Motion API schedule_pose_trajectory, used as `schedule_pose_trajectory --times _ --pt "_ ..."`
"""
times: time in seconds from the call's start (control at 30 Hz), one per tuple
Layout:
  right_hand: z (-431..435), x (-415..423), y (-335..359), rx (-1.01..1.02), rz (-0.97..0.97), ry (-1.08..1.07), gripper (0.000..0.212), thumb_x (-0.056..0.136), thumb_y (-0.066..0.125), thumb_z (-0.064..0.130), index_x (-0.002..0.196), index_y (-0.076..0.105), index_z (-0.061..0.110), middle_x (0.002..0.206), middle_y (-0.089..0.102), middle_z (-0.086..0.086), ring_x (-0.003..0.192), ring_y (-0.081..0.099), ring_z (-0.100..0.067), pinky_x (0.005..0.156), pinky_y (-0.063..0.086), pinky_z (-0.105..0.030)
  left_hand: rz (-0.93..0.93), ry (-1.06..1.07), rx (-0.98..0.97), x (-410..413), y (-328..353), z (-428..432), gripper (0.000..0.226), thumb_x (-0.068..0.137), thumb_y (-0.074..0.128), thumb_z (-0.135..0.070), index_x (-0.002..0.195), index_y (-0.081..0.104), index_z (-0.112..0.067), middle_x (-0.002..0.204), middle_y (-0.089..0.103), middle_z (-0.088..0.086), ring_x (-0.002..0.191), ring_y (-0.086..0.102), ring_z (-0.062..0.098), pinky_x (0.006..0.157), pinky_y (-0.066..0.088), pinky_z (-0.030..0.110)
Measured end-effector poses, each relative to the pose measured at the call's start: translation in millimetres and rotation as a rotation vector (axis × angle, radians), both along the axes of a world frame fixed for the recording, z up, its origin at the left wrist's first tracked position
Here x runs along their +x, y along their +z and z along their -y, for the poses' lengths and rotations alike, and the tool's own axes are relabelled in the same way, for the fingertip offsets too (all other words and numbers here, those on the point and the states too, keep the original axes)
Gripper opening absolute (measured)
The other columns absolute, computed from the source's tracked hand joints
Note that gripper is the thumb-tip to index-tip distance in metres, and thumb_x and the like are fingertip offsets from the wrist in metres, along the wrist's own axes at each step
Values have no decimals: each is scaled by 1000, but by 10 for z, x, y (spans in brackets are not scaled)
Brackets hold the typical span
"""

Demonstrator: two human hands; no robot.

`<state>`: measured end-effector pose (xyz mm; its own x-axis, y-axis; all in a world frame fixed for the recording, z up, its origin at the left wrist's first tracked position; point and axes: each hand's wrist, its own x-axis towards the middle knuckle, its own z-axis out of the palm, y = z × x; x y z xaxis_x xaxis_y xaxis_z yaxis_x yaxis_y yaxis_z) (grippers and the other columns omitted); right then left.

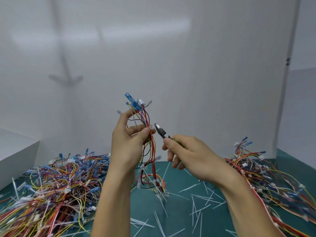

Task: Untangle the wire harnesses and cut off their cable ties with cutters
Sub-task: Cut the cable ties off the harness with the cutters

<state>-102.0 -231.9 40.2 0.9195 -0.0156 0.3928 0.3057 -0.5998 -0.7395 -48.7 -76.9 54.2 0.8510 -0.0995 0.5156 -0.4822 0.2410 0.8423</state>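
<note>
Two bare forearms reach up from the bottom edge, over the green bench [177, 218], which is strewn between them with loose white tie offcuts [196, 202].

The left hand [130, 142] is raised, palm turned toward the person. Its thumb and curled fingers pinch one wire harness [152, 151] partway along its length. The harness is a thin bundle of red, yellow, black and blue wires held roughly upright. Blue connectors [131, 101] and a white plug fan out above the fingers. The lower end hangs down and rests on the bench among the offcuts. A white cable tie [150, 127] wraps the bundle just beside the thumb tip.

The right hand [188, 151] grips the handles of the cutters [161, 131], with the thumb and index finger curled round them and the other fingers loosely bent below. The tool's dark head points up and to the left, near the tie but apart from it. It is blurred, so the blades may be slightly parted, though this is hard to tell.

On the left of the bench lies a large tangled pile of harnesses [56, 182], many still carrying white ties. A second pile [266, 171] lies to the right, partly behind the right forearm. A white box [15, 158] stands at the far left edge, and plain white panels [171, 57] close in the back of the bench.
</note>
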Motion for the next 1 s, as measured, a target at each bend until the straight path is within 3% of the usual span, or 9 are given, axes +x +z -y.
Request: schedule_pose_trajectory --times 0.43,0.67,0.83,1.0 --pt "75 -46 18 -32 -70 -44 36 100 44 49 88 66 22 69 66 9 63 68 -11 74 57 -43 52 -52 48 -4 -9 0 49 94 59 3 129 54 -30 88 76 9 88 74 16 82 57 27" --pt "61 -65 36 -43 -63 -39 37 100 43 49 87 66 23 69 64 7 62 67 -11 72 56 -40 55 -54 66 -25 -2 33 48 92 62 3 120 56 -35 95 73 19 91 72 30 80 58 29" --pt "59 -74 41 -22 -58 -41 39 100 45 49 81 65 20 61 57 7 54 58 -10 57 52 -32 62 -36 83 -10 -13 27 47 91 64 1 114 58 -39 88 74 12 80 72 21 81 58 33" --pt "42 -95 50 -55 -62 -43 41 100 45 48 80 65 19 56 53 6 53 51 -14 56 49 -38 80 -36 119 0 -19 4 49 90 66 1 111 59 -43 83 74 8 76 71 17 78 59 32"
